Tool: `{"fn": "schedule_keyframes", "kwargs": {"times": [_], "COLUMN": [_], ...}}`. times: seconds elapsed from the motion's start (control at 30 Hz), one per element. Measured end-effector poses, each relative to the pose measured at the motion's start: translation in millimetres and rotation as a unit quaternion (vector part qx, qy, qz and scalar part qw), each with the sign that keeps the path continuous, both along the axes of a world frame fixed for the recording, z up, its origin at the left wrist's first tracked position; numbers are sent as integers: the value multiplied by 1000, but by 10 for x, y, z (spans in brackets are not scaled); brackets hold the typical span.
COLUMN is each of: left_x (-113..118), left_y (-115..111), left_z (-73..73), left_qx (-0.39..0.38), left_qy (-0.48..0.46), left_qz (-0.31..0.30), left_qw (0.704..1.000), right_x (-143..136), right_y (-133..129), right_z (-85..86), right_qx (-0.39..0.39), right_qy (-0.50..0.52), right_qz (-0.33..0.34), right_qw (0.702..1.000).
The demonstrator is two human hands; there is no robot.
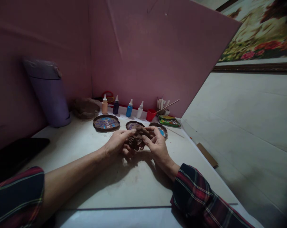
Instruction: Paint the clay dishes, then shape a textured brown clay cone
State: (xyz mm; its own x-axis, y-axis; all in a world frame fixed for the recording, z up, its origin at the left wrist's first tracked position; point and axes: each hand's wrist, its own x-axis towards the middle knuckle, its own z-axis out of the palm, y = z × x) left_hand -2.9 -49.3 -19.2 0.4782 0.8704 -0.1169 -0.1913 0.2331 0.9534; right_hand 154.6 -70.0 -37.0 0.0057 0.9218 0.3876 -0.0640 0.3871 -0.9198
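Observation:
A lump of brown clay (135,141), rough and uneven, is held between both hands above the white tabletop. My left hand (119,141) grips its left side, thumb on top and fingers curled beneath. On the right side my right hand (156,142) pinches it with thumb and fingers. Just behind the hands lie a small brown clay dish (134,124) with purple and white inside and another clay dish (165,132) with blue inside, both partly hidden. Left of them sits a larger oval clay dish (106,123) streaked with blue and purple.
Peach (104,106), dark (115,107), blue (129,110) and white squeeze bottles (140,111) stand behind the dishes. Nearby are a red cup (151,115) with a stick across it, a green packet (169,121), scissors (109,96), a wrapped brown mass (86,108) and a purple tumbler (49,95).

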Motion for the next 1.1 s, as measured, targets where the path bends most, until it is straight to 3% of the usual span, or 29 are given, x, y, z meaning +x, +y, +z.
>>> {"fn": "schedule_keyframes", "kwargs": {"times": [0.3,0.6,0.9,1.1], "left_x": [-11,20,-2,-6], "left_y": [10,-30,-12,-22], "left_z": [-46,37,4,-2], "left_qx": [75,70,31,74], "left_qy": [55,103,1,41], "left_qz": [4,37,4,-5], "left_qw": [996,992,1000,996], "right_x": [-10,-37,-21,-9], "right_y": [-7,-27,-18,-23], "right_z": [16,8,31,27], "right_qx": [7,2,-5,-2], "right_qy": [-27,-27,-7,-9], "right_qz": [10,10,2,17], "right_qw": [1000,1000,1000,1000]}}
